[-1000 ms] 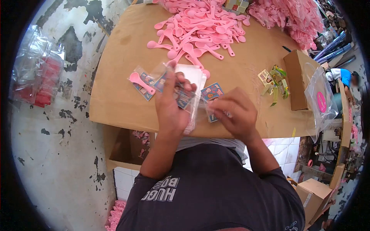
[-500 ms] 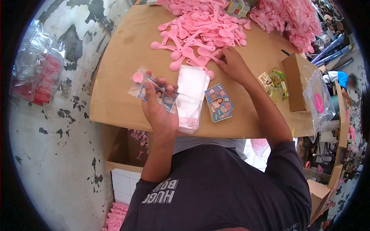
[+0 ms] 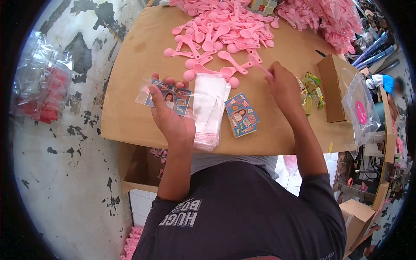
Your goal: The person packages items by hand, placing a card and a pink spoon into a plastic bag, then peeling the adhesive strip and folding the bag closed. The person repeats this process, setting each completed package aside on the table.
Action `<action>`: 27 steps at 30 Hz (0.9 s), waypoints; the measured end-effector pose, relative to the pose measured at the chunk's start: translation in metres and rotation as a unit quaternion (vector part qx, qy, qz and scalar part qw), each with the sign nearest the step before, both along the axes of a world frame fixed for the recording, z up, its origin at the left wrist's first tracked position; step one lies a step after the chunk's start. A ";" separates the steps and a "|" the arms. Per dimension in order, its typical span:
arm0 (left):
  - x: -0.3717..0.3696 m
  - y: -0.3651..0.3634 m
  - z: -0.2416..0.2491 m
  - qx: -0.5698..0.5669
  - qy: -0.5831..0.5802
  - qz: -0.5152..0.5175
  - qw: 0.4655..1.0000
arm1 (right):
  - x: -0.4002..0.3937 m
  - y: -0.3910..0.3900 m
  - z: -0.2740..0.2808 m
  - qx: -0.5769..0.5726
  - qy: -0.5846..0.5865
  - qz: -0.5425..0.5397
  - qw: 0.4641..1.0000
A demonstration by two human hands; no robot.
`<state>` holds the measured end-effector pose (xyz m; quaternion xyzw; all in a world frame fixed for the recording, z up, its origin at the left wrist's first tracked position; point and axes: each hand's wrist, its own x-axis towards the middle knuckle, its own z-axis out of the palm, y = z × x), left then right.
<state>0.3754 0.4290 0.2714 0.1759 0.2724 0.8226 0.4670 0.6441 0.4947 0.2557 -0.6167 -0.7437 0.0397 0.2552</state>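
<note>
My left hand (image 3: 173,123) is closed on a clear plastic bag (image 3: 143,92) with a blue printed card (image 3: 170,99) in it. The bag is held tilted, left of a stack of clear bags (image 3: 207,115) lying on the table. In my right hand (image 3: 282,89) is a pink spoon (image 3: 261,68), pinched by one end and smeared by motion. Just beyond it lies a loose heap of pink spoons (image 3: 216,32). Between my hands, a small pile of blue printed cards (image 3: 242,115) rests beside the bag stack.
On the brown table (image 3: 130,115), an open cardboard box (image 3: 331,89) and green-yellow packets (image 3: 313,91) stand at the right. Bagged pink spoons (image 3: 323,24) fill the far right corner. Plastic bags (image 3: 45,82) hang on the left wall. A person (image 3: 385,89) bends over at far right.
My right hand has drawn back from the heap toward me and right, bringing a pink spoon. My left hand has shifted slightly left and turned the bag, so the card's face shows more.
</note>
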 end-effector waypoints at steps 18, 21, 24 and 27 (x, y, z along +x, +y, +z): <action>0.022 -0.003 -0.003 0.041 -0.028 -0.097 0.994 | -0.050 -0.099 0.040 -0.325 0.498 0.181 0.784; 0.020 -0.008 -0.001 0.038 -0.035 -0.104 0.993 | -0.058 -0.098 0.040 -0.323 0.533 0.186 0.760; 0.020 -0.011 -0.005 0.024 -0.077 -0.138 0.987 | -0.072 -0.098 0.033 -0.286 0.565 0.176 0.753; 0.024 -0.014 -0.007 0.022 -0.121 -0.187 0.975 | -0.089 -0.096 0.017 -0.239 0.568 0.171 0.769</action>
